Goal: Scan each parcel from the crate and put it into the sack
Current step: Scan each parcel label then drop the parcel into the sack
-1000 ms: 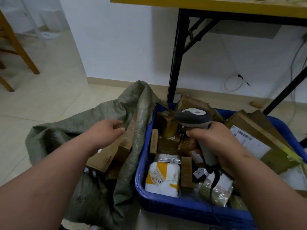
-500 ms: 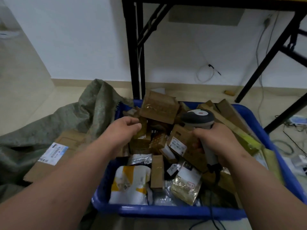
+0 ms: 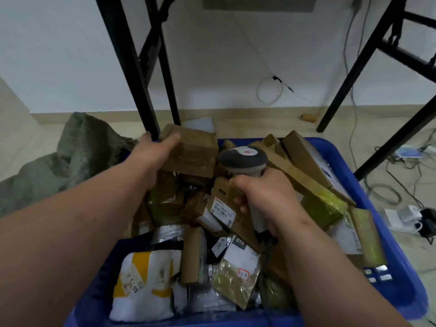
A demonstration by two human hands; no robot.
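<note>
The light was dim and flat, with a cool greenish cast. The wall (image 3: 70, 55) was the brightest area. Soft shadows filled the gaps between parcels in the crate (image 3: 401, 291). Wide-angle distortion bent the table legs (image 3: 132, 67) outward, and fine detail looked soft and smeared throughout.

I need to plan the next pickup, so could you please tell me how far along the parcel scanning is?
Early, it seems. Done: nothing shows inside the sack in this view. In hand: the left hand grips a brown box at the crate's far end, while the right hand holds the scanner. Left: the blue crate looks heaped with parcels.
</note>
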